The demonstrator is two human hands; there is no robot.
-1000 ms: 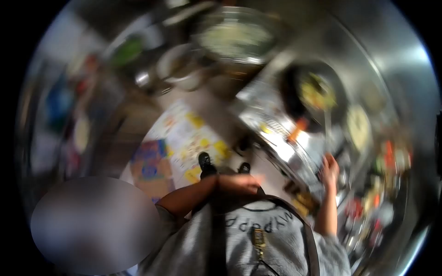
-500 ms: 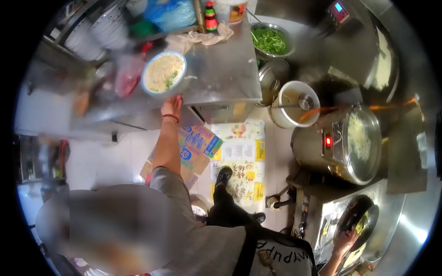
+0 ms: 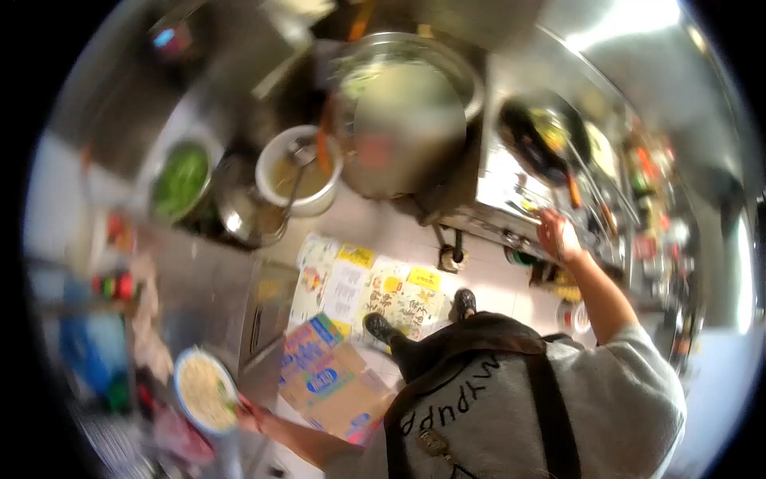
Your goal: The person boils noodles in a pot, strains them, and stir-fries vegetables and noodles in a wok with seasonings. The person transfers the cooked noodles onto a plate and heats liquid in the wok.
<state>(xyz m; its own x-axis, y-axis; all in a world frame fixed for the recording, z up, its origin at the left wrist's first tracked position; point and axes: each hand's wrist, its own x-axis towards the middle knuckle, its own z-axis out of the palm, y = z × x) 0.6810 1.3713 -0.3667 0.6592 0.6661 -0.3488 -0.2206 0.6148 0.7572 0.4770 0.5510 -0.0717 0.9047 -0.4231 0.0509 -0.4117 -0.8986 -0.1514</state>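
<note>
The white bowl with a blue rim point(image 3: 181, 397) stood on the stainless-steel counter point(image 3: 199, 279), toward the lower left of the view. It held a mound of pale, thin noodles point(image 3: 206, 389), with a small patch of green leaves lying on the side nearest the left hand point(image 3: 251, 417). That hand's fingertips were at the rim, just as half a second earlier; blur hid whether they pinched it or only rested against it.

The view had swung round since the earlier frame: the bowl had gone from upper left to lower left, and the round black wok point(image 3: 523, 150) from lower right to upper right. The right hand point(image 3: 561, 237), over the wok's edge before, was now apart from the pan, near its orange-ended handle point(image 3: 574, 191) at the front of the stove. Its fingers looked close together rather than spread, but it was too blurred to tell whether they pinched anything.

The wok sat on the stove with yellow and green food point(image 3: 550, 130) inside, and a long metal utensil point(image 3: 589, 172) reached into it. Between the two hands' work areas stood a big steel pot point(image 3: 471, 80), partly covered by a pale blur, and a white bucket of brownish liquid point(image 3: 267, 169) with a metal ladle point(image 3: 296, 188) in it. A metal bowl of green leaves point(image 3: 182, 182) was beyond the counter's end.
</note>
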